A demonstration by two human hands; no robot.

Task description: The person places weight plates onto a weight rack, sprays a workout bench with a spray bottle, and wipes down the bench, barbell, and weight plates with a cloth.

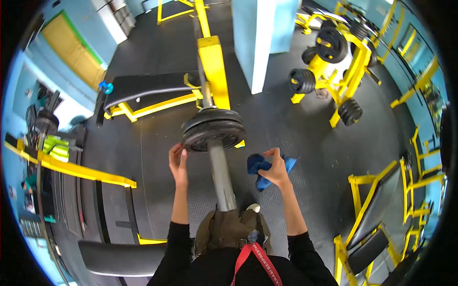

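A barbell's grey sleeve (220,176) points toward my body, with black weight plates (214,131) stacked on it. At the left edge of the plates is my left hand (179,164), its fingers apart and the fingertips at the rim; whether they touch it I cannot tell. My right hand (275,170) pinches a blue cloth (262,167) to the right of the sleeve, and the cloth hangs in folds below and behind the fingers.
Beyond the plates stands a yellow rack upright (214,71) beside a black bench (148,88) with a blue-green bottle (106,87). A pillar (255,47) and a plate tree (350,81) are farther back. Another bench (379,205) is at right, a black pad (121,257) at lower left.
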